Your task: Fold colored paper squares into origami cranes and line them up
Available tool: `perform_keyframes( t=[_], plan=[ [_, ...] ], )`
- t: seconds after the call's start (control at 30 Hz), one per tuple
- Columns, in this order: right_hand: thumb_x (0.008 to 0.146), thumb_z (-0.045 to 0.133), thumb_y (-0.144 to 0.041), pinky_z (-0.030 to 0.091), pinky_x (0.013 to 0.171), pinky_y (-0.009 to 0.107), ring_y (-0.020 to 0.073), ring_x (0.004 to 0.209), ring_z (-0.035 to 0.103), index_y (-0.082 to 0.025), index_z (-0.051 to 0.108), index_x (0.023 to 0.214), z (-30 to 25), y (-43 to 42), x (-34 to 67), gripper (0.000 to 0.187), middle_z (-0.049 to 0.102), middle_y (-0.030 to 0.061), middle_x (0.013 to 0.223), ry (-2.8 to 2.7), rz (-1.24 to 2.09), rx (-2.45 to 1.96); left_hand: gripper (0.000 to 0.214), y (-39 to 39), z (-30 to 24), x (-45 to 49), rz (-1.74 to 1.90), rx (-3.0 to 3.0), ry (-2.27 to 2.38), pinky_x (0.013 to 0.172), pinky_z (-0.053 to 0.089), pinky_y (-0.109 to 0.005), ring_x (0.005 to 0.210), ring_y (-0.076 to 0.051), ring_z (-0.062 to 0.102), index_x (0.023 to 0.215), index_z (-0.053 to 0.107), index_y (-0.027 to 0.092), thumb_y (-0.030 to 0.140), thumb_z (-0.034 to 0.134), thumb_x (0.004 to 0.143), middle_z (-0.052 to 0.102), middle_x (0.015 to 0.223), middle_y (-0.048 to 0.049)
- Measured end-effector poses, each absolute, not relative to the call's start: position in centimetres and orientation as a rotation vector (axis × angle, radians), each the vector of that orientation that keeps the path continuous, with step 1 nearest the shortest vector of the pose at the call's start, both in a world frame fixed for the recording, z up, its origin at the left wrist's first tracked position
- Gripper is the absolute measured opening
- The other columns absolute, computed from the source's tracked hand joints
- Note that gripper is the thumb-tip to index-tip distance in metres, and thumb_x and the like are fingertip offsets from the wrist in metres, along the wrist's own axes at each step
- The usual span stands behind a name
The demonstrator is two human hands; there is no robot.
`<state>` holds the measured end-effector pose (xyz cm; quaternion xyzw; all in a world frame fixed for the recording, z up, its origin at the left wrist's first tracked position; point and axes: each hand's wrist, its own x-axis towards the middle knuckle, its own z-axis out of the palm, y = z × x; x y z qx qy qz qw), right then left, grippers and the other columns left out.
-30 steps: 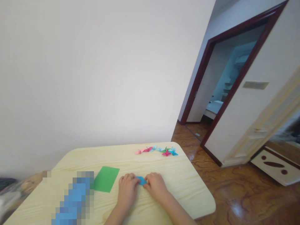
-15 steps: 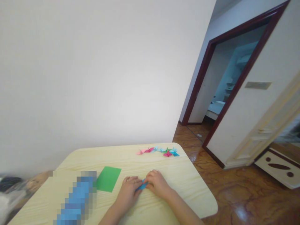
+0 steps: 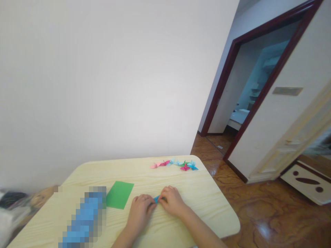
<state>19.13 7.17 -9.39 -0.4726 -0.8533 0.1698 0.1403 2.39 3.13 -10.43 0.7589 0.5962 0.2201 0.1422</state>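
A small piece of folded blue paper (image 3: 156, 199) is pinched between my left hand (image 3: 139, 210) and my right hand (image 3: 172, 201), and the fingers hide most of it. Both hands rest low over the pale wooden table (image 3: 207, 203). To the left of my left hand lies a flat green paper sheet (image 3: 119, 195), not touched by it. A row of several origami cranes (image 3: 174, 164) in pink, red, pale blue, green and blue stands along the far table edge.
A pixelated blue patch (image 3: 85, 217) covers the near left of the table. A white wall rises behind the table. To the right, a wooden floor (image 3: 258, 206) runs past the table's rounded corner towards a dark-framed doorway (image 3: 232, 86).
The blue paper has gone from a visible strip to a small bit between my fingertips. My hands have drawn closer together. The view has shifted slightly.
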Motion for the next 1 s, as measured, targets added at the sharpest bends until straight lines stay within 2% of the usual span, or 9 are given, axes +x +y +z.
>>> perform_keyframes(
  t=[0.2, 0.4, 0.5, 0.6, 0.77, 0.9, 1.0],
  plan=[
    [0.077, 0.053, -0.024, 0.034, 0.074, 0.029, 0.0203, 0.087, 0.055, -0.020, 0.067, 0.075, -9.8, 7.8, 18.3, 0.015, 0.065, 0.0052, 0.085, -2.415, 0.504, -1.502, 0.017, 3.5, -10.6, 2.9, 0.654, 2.112, 1.818, 0.076, 0.036, -0.030, 0.086, -0.020, 0.056, 0.075, 0.066, 0.021, 0.022, 0.050, 0.080, 0.067, 0.083, -0.0031],
    [0.071, 0.058, -0.022, 0.035, 0.074, 0.026, 0.0178, 0.085, 0.056, -0.020, 0.063, 0.077, -10.1, 8.2, 18.2, 0.008, 0.065, 0.0024, 0.084, -2.351, 0.564, -1.586, 0.015, 3.5, -10.8, 3.5, 0.663, 2.059, 1.891, 0.074, 0.036, -0.030, 0.084, -0.021, 0.057, 0.074, 0.064, 0.019, 0.021, 0.050, 0.080, 0.066, 0.079, -0.0037],
    [0.069, 0.061, -0.022, 0.036, 0.071, 0.025, 0.0165, 0.082, 0.056, -0.020, 0.060, 0.083, -10.2, 8.3, 18.3, 0.014, 0.065, 0.0011, 0.084, -2.317, 0.594, -1.622, 0.017, 3.6, -10.8, 3.4, 0.663, 2.054, 1.877, 0.076, 0.037, -0.030, 0.086, -0.020, 0.057, 0.088, 0.066, 0.022, 0.021, 0.051, 0.080, 0.067, 0.083, -0.0029],
    [0.067, 0.063, -0.024, 0.035, 0.068, 0.024, 0.0157, 0.079, 0.057, -0.020, 0.059, 0.082, -10.1, 8.5, 18.3, 0.015, 0.065, 0.0003, 0.084, -2.304, 0.631, -1.649, 0.027, 3.6, -10.8, 3.2, 0.650, 2.070, 1.847, 0.078, 0.038, -0.030, 0.090, -0.019, 0.057, 0.104, 0.063, 0.026, 0.019, 0.052, 0.080, 0.068, 0.090, -0.0018],
    [0.063, 0.065, -0.024, 0.036, 0.062, 0.022, 0.0148, 0.075, 0.058, -0.021, 0.059, 0.079, -9.6, 9.1, 18.2, 0.018, 0.066, -0.0006, 0.080, -2.317, 0.703, -1.679, 0.022, 3.7, -10.8, 3.2, 0.592, 2.125, 1.834, 0.077, 0.037, -0.030, 0.089, -0.020, 0.056, 0.093, 0.069, 0.030, 0.021, 0.054, 0.080, 0.067, 0.089, -0.0017],
    [0.060, 0.068, -0.028, 0.035, 0.056, 0.021, 0.0139, 0.069, 0.058, -0.022, 0.060, 0.081, -9.4, 9.8, 18.1, 0.023, 0.066, -0.0020, 0.077, -2.343, 0.753, -1.716, 0.030, 3.2, -11.1, 3.5, 0.526, 2.188, 1.821, 0.080, 0.036, -0.032, 0.092, -0.020, 0.055, 0.100, 0.066, 0.033, 0.017, 0.049, 0.082, 0.065, 0.092, -0.0022],
    [0.055, 0.072, -0.032, 0.035, 0.054, 0.022, 0.0152, 0.068, 0.058, -0.023, 0.061, 0.078, -9.1, 10.4, 18.1, 0.027, 0.066, -0.0022, 0.074, -2.366, 0.772, -1.761, 0.039, 2.4, -11.4, 3.6, 0.435, 2.274, 1.804, 0.093, 0.031, -0.039, 0.105, -0.023, 0.050, 0.112, 0.060, 0.029, 0.011, 0.046, 0.080, 0.063, 0.108, -0.0054]
  ],
)
